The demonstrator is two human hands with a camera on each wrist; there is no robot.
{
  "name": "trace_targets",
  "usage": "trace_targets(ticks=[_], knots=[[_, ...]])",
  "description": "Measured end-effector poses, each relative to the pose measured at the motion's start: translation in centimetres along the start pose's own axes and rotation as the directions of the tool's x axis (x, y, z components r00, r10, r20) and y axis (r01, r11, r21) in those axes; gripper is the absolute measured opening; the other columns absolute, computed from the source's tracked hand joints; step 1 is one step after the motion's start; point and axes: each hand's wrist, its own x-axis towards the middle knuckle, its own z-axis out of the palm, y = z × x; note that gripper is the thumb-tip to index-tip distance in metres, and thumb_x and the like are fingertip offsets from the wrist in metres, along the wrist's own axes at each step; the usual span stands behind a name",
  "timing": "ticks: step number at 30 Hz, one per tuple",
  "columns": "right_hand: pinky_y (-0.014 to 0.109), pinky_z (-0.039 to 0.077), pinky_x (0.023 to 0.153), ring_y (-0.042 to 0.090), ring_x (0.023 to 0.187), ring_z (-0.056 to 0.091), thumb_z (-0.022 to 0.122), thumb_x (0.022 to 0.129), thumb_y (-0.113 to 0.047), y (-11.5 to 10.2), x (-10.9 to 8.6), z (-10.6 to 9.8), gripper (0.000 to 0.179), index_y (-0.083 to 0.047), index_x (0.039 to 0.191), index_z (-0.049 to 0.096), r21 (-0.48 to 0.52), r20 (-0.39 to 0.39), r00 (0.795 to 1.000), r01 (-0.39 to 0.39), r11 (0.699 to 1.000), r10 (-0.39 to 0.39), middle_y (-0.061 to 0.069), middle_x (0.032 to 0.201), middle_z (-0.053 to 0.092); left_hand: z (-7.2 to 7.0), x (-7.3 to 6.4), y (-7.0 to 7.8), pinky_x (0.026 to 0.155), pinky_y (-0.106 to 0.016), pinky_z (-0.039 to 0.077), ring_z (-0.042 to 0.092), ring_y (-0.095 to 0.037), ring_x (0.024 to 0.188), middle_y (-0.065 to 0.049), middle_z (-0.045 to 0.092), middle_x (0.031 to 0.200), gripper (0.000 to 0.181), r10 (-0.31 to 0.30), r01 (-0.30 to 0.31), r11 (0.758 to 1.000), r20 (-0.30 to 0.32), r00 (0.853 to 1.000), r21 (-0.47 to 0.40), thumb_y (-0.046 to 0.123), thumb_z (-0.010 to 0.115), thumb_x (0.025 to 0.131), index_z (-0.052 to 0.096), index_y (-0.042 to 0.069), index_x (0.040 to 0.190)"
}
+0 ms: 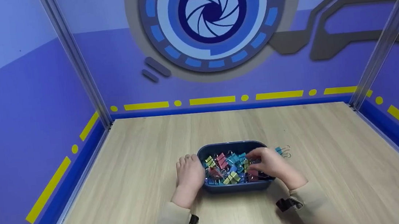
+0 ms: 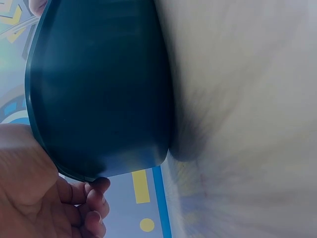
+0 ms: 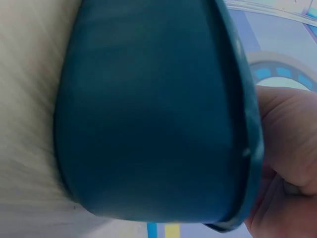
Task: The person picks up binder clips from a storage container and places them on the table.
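A dark blue plastic box (image 1: 238,187) stands on the table, filled with binder clips (image 1: 221,161) in yellow, pink, teal and blue. My left hand (image 1: 190,171) holds the box's left rim; in the left wrist view the fingers (image 2: 94,208) curl outside the wall, while the thumb tip is hidden. Over the right end of the box, my right hand (image 1: 268,162) reaches in among the clips with thumb and forefinger apart. Nothing shows between them. In the right wrist view the box wall hides the fingertips of this hand (image 3: 290,153).
A teal binder clip (image 1: 283,150) lies on the table just right of the box, beyond my right hand. The wooden table (image 1: 143,139) is bordered by blue panels (image 1: 118,72) at the back and sides, with metal posts (image 1: 77,61) in the corners.
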Motion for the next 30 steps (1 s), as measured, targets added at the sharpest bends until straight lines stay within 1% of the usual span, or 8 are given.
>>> trace_targets(ticks=[3, 5, 10, 13, 15, 18, 22, 30], knots=[[0.048, 0.058, 0.085, 0.032, 0.096, 0.073, 0.081, 0.083, -0.004, -0.06, 0.03, 0.30, 0.031, 0.004, 0.111, 0.074, -0.009, 0.001, 1.000, 0.013, 1.000, -0.013, 0.017, 0.108, 0.075, 0.00, 0.00, -0.02, 0.082, -0.045, 0.043, 0.056, -0.035, 0.094, -0.018, 0.064, 0.096, 0.017, 0.000, 0.000, 1.000, 0.000, 1.000, 0.003, 0.011, 0.056, 0.093, 0.063, -0.003, 0.100], [0.047, 0.059, 0.084, 0.031, 0.095, 0.073, 0.081, 0.082, -0.004, -0.15, 0.04, 0.43, 0.030, 0.003, 0.110, 0.074, -0.042, -0.003, 1.000, 0.031, 0.999, -0.031, 0.017, 0.107, 0.075, 0.03, -0.01, -0.04, 0.082, -0.045, 0.042, 0.056, -0.035, 0.093, -0.018, 0.064, 0.096, 0.017, -0.002, 0.002, 1.000, 0.001, 1.000, 0.003, 0.012, 0.057, 0.093, 0.063, -0.003, 0.100], [0.040, 0.059, 0.081, 0.025, 0.089, 0.073, 0.084, 0.079, -0.004, -0.32, 0.02, 0.69, 0.024, -0.001, 0.102, 0.077, -0.166, -0.030, 0.991, 0.123, 0.978, -0.130, 0.010, 0.099, 0.076, 0.05, 0.05, -0.06, 0.083, -0.045, 0.043, 0.056, -0.035, 0.094, -0.018, 0.065, 0.097, 0.016, -0.004, 0.004, 1.000, 0.004, 1.000, -0.004, 0.011, 0.055, 0.094, 0.063, -0.003, 0.100], [0.041, 0.059, 0.080, 0.025, 0.088, 0.073, 0.084, 0.078, -0.002, -0.27, 0.04, 0.65, 0.022, -0.001, 0.098, 0.077, -0.188, -0.041, 0.984, 0.164, 0.968, -0.174, 0.009, 0.095, 0.076, 0.10, 0.10, -0.11, 0.083, -0.045, 0.043, 0.056, -0.035, 0.094, -0.018, 0.064, 0.097, 0.016, 0.001, -0.001, 1.000, 0.005, 1.000, -0.004, 0.010, 0.055, 0.094, 0.063, -0.003, 0.100], [0.042, 0.059, 0.080, 0.025, 0.087, 0.074, 0.083, 0.079, -0.001, -0.19, 0.05, 0.52, 0.021, 0.000, 0.099, 0.077, -0.171, -0.040, 0.985, 0.156, 0.973, -0.165, 0.010, 0.095, 0.077, 0.10, 0.09, -0.10, 0.083, -0.044, 0.043, 0.056, -0.035, 0.094, -0.018, 0.064, 0.097, 0.016, 0.002, -0.002, 1.000, 0.011, 1.000, -0.002, 0.010, 0.054, 0.094, 0.062, -0.003, 0.100], [0.043, 0.059, 0.079, 0.026, 0.087, 0.075, 0.079, 0.082, 0.000, -0.16, -0.02, 0.24, 0.019, 0.000, 0.101, 0.078, -0.138, -0.039, 0.993, 0.108, 0.985, -0.114, 0.012, 0.096, 0.077, 0.10, 0.13, -0.12, 0.082, -0.044, 0.043, 0.056, -0.035, 0.093, -0.018, 0.064, 0.096, 0.016, 0.000, 0.000, 1.000, 0.017, 1.000, -0.003, 0.010, 0.055, 0.094, 0.062, -0.003, 0.100], [0.041, 0.060, 0.078, 0.024, 0.086, 0.075, 0.076, 0.084, 0.002, -0.15, -0.05, 0.10, 0.018, -0.001, 0.101, 0.079, -0.151, -0.041, 0.996, 0.074, 0.986, -0.081, 0.011, 0.096, 0.078, 0.08, 0.16, -0.12, 0.081, -0.044, 0.042, 0.056, -0.034, 0.093, -0.017, 0.064, 0.096, 0.017, -0.004, 0.005, 1.000, 0.026, 1.000, -0.001, 0.011, 0.057, 0.093, 0.062, -0.003, 0.100], [0.040, 0.059, 0.077, 0.025, 0.085, 0.074, 0.079, 0.080, 0.004, -0.11, 0.07, 0.63, 0.016, 0.000, 0.095, 0.078, -0.200, -0.064, 0.984, 0.153, 0.968, -0.169, 0.011, 0.091, 0.077, 0.10, 0.25, -0.11, 0.083, -0.044, 0.043, 0.056, -0.034, 0.094, -0.017, 0.064, 0.098, 0.019, -0.009, 0.009, 1.000, 0.034, 0.999, -0.006, 0.013, 0.059, 0.093, 0.063, -0.003, 0.103]])
